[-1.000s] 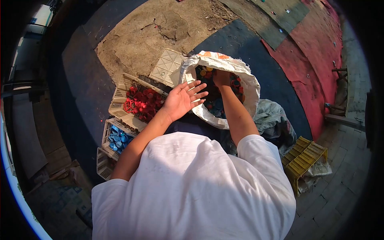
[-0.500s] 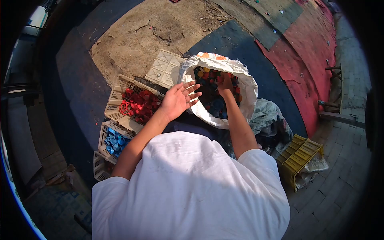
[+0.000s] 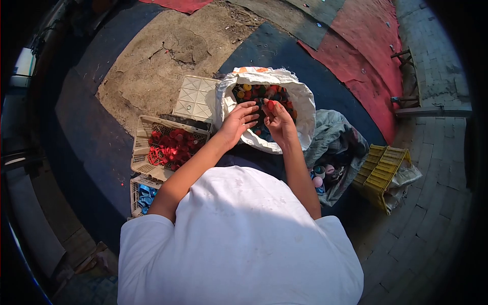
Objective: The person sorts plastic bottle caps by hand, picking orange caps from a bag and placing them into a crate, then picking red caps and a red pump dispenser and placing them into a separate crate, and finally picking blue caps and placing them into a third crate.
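A small red bottle cap [image 3: 271, 104] is pinched between the thumb and fingers of my right hand [image 3: 280, 126], over the mouth of a white woven sack [image 3: 303, 114]. My left hand [image 3: 236, 123] is beside it at the sack's left side, fingers stretched out and a little apart, nothing seen in them. Inside the sack lie many mixed caps [image 3: 247, 92], red, yellow, orange and dark. To the left stands a beige crate [image 3: 144, 127] with red caps [image 3: 175, 147] in it. Nearer to me, a second beige crate [image 3: 134, 198] holds blue pieces [image 3: 147, 195].
An upturned beige crate [image 3: 194, 95] stands behind the red caps. Right of the sack lies a grey plastic bag [image 3: 330, 134] with pale round items [image 3: 318, 181] at its opening. A yellow crate [image 3: 378, 170] sits farther right. Dark blue and red mats cover the ground.
My right hand has come up out of the sack's depth, toward me and left, with a red cap in it. My left hand now sits closer to the right one.
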`<state>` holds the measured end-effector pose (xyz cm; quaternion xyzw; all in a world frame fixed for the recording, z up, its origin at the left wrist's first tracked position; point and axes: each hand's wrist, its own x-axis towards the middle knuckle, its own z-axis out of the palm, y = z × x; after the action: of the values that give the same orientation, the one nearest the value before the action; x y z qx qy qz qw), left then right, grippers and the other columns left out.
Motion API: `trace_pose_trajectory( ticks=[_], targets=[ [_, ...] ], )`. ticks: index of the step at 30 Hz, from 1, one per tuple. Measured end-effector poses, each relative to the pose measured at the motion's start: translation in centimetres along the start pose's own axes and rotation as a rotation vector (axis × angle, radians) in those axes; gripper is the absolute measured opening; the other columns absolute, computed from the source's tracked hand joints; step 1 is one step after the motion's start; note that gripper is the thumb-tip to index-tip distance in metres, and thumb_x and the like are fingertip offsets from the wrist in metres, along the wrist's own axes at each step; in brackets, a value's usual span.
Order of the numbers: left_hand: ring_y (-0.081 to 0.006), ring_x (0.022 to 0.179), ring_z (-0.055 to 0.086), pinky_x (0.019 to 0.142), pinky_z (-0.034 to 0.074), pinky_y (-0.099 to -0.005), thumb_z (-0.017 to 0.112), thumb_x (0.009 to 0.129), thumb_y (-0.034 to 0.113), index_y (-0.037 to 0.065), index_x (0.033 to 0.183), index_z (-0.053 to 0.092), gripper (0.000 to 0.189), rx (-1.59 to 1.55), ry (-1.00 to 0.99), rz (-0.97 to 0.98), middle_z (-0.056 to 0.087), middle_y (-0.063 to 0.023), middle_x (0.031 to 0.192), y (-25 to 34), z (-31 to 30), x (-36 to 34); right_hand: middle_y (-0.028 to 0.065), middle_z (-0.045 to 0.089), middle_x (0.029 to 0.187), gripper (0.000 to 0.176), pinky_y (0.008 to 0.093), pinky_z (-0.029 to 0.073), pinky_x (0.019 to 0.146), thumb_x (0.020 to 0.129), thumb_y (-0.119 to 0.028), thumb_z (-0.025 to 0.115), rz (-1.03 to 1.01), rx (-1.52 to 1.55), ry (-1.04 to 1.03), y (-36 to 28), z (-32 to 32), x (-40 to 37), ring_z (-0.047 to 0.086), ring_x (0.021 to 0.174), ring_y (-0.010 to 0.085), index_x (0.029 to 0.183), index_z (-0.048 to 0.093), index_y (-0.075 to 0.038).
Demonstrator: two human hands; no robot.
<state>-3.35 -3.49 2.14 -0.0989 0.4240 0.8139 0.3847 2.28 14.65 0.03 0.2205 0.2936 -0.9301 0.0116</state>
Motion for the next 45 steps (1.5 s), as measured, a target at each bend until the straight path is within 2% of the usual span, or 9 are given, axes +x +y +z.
trace_pose_trajectory(
  ticks=[4,8,9,15,19,28,37,42,45],
  targets=[
    [-0.0138,0.103,0.064,0.094,0.05,-0.0313,0.064,0.099,0.019,0.009,0.126,0.063,0.029,0.403,-0.051,0.193,0.063,-0.0051,0.129,-0.3,1.3,0.0,0.0046,0.068,0.125,0.04,0.0258,0.045,0.083,0.098,-0.036,0.069,0.127,0.071,-0.024,-0.6,1.1,-1.0,0.063,0.109,0.0141,0.127,0.062,-0.01],
    [-0.013,0.09,0.066,0.083,0.055,-0.029,0.074,0.09,0.016,0.009,0.115,0.071,0.026,0.816,0.024,0.625,0.065,-0.0047,0.112,-0.2,2.6,-0.4,0.0034,0.069,0.119,0.047,0.0283,0.044,0.084,0.097,-0.045,0.067,0.1,0.05,0.025,0.0,0.8,-1.3,0.063,0.103,0.0136,0.127,0.062,-0.009],
    [-0.0158,0.089,0.067,0.078,0.056,-0.0309,0.078,0.086,0.018,0.012,0.113,0.072,0.028,0.873,0.027,0.673,0.064,-0.0053,0.107,-0.2,2.6,-0.5,0.003,0.07,0.118,0.048,0.0292,0.044,0.085,0.097,-0.046,0.066,0.093,0.055,0.05,-0.1,1.9,-1.8,0.063,0.101,0.0136,0.127,0.063,-0.009],
    [-0.0245,0.088,0.068,0.077,0.056,-0.0356,0.083,0.08,0.022,0.014,0.111,0.073,0.033,1.115,0.091,0.878,0.063,-0.0058,0.103,-0.1,3.5,-0.8,0.0012,0.071,0.103,0.049,0.0314,0.044,0.091,0.096,-0.05,0.066,0.121,0.089,0.031,-0.2,1.7,-2.3,0.062,0.097,0.0134,0.123,0.064,-0.009],
    [-0.0258,0.089,0.067,0.076,0.055,-0.0369,0.083,0.079,0.023,0.015,0.109,0.073,0.033,1.174,0.095,0.895,0.064,-0.0052,0.099,0.0,3.4,-0.8,0.0005,0.07,0.096,0.047,0.0327,0.045,0.09,0.096,-0.05,0.066,0.144,0.131,0.067,-0.2,2.3,-2.6,0.062,0.095,0.0128,0.12,0.064,-0.009],
    [-0.0235,0.086,0.066,0.078,0.049,-0.0397,0.082,0.076,0.024,0.015,0.106,0.073,0.033,1.372,0.124,0.975,0.063,-0.002,0.092,0.9,3.5,-1.0,0.0023,0.066,0.108,0.04,0.0409,0.047,0.095,0.098,-0.045,0.066,0.242,0.288,-0.009,0.1,3.1,-2.6,0.062,0.095,0.0139,0.116,0.064,-0.01],
    [-0.0228,0.088,0.064,0.083,0.044,-0.039,0.08,0.072,0.014,0.011,0.106,0.068,0.036,1.392,0.105,0.918,0.061,-0.0029,0.09,1.2,3.0,-0.3,0.0024,0.071,0.104,0.036,0.0261,0.044,0.08,0.098,-0.041,0.068,0.124,-0.087,0.072,-0.1,2.4,-1.4,0.06,0.091,0.0097,0.116,0.069,-0.01],
    [-0.0231,0.092,0.063,0.086,0.04,-0.0397,0.078,0.072,0.011,0.011,0.111,0.062,0.042,1.414,0.034,0.893,0.06,-0.003,0.095,1.0,2.6,1.4,0.0025,0.073,0.106,0.029,0.026,0.044,0.08,0.099,-0.031,0.068,0.031,-0.187,0.049,-0.2,0.8,-0.5,0.061,0.09,0.0088,0.117,0.069,-0.009],
    [-0.0194,0.08,0.063,0.084,0.041,-0.0378,0.078,0.076,0.012,0.012,0.104,0.06,0.034,1.362,0.052,0.867,0.06,-0.0006,0.093,0.1,2.3,2.6,0.0022,0.073,0.105,0.028,0.0258,0.044,0.08,0.099,-0.029,0.069,0.004,-0.201,0.083,-0.2,0.5,-0.3,0.063,0.091,0.0092,0.117,0.069,-0.008]
  ],
)
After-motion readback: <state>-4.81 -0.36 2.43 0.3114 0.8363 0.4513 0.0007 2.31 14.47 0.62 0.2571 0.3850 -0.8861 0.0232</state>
